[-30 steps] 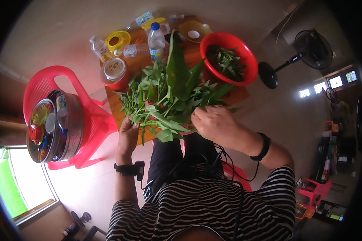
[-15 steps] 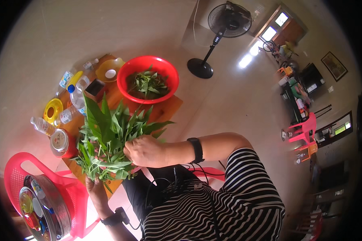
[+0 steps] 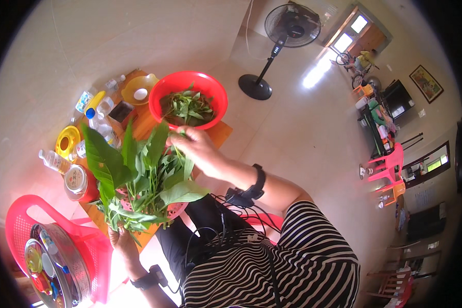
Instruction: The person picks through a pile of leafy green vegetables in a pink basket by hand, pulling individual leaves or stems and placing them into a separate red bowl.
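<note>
My left hand (image 3: 122, 245) is closed around the lower stems of a bunch of leafy greens (image 3: 138, 174) with long pointed leaves. The leaves hide parts of its fingers. At the far right side of the bunch, my right hand (image 3: 200, 149) has its fingers pinched on a green sprig (image 3: 182, 159), whose leaves hang below the hand. Under the bunch, part of a pink basket with holes (image 3: 177, 209) shows. Just beyond my right hand stands a red basin (image 3: 218, 95) with more picked greens (image 3: 190, 107) in it.
The wooden table (image 3: 218, 136) also carries a yellow bowl (image 3: 150, 82), several plastic bottles (image 3: 100, 123) and a red-sided jar (image 3: 77, 182). A pink chair (image 3: 100, 251) at the left bears a round metal tin of small items (image 3: 77, 267). A black standing fan (image 3: 256, 87) is beyond. Cables (image 3: 215, 231) cross my lap.
My right hand has moved up and away from the middle of the bunch toward the basin, with a sprig in its fingers. The leaves have spread apart. My left hand has barely moved.
</note>
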`<state>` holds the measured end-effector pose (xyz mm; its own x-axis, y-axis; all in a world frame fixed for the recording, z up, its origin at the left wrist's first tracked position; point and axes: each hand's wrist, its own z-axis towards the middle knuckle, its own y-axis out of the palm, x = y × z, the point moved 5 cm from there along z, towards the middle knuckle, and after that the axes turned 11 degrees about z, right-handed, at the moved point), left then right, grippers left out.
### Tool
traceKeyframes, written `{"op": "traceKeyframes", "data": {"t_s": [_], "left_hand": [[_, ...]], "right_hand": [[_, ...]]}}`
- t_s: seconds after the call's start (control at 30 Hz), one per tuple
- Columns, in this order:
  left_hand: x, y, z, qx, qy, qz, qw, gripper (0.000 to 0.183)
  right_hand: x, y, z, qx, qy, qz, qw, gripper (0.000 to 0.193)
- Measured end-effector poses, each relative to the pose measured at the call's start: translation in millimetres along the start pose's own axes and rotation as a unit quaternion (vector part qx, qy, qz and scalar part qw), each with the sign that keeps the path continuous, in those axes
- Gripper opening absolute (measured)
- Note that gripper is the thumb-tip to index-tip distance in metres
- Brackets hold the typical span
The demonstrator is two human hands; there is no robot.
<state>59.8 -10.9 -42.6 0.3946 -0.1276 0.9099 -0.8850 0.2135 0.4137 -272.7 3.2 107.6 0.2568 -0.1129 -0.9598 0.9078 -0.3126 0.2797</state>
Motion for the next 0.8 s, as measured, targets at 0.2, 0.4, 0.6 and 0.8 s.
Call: {"op": "traceKeyframes", "data": {"t_s": [0.2, 0.4, 0.6, 0.8], "left_hand": [[15.7, -11.7, -13.9, 0.041, -0.009, 0.034, 0.999, 0.033], [7.5, -3.7, -9.9, 0.015, -0.044, 0.048, 0.998, 0.027], [11.5, -8.8, -14.6, 0.029, -0.058, 0.045, 0.997, 0.022], [13.2, -0.1, -14.4, 0.0, -0.058, 0.033, 0.998, 0.019]], "right_hand": [[-34.6, 4.6, -1.2, -0.083, -0.035, 0.077, 0.993, 0.021], [-75.3, -34.8, -3.8, -0.081, -0.036, 0.171, 0.981, 0.022], [-88.0, 10.6, -18.6, -0.097, -0.11, -0.212, 0.966, 0.019], [-86.8, 52.6, -37.5, -0.184, -0.345, -0.448, 0.804, 0.034]]}}
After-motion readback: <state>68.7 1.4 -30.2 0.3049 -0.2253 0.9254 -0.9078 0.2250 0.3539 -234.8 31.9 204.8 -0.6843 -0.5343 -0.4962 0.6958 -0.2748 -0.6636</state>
